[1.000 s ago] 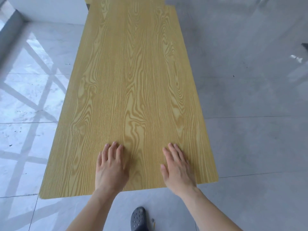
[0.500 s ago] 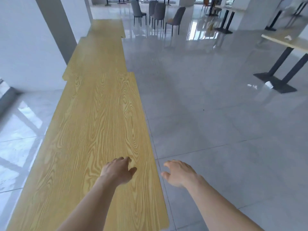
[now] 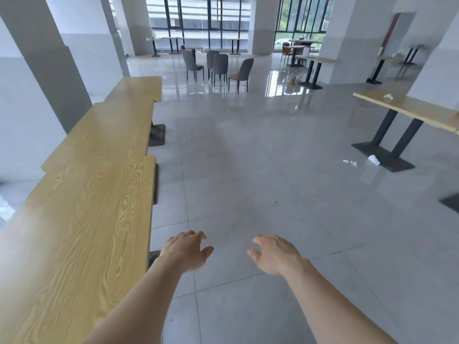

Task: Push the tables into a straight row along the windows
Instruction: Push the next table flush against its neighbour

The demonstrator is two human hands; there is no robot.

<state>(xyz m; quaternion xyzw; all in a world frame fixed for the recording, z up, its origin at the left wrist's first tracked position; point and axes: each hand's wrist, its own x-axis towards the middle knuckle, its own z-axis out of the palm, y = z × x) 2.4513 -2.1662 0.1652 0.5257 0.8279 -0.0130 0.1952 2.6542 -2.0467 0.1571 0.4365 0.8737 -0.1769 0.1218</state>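
Observation:
Three wood-grain tables stand end to end along the left side. The nearest table (image 3: 82,239) fills the lower left, a second table (image 3: 106,130) lies beyond it, and a third table (image 3: 139,88) is farthest; their right edges are slightly stepped. My left hand (image 3: 186,252) hovers over the floor just right of the nearest table's edge, fingers apart, holding nothing. My right hand (image 3: 275,254) floats beside it, also spread and not touching anything. Both hands are off the tables.
Another wooden table (image 3: 407,108) on black legs stands at the right, with a fallen cup (image 3: 373,160) and scraps by its base. Grey chairs (image 3: 219,65) cluster at the back centre before tall windows (image 3: 203,18). White pillars (image 3: 57,58) flank the left. Grey tiled floor spreads across the middle.
Both hands lifted off the nearest table's end and now hang over the floor to its right. My view swung up and rightward, from the tabletop to the open room.

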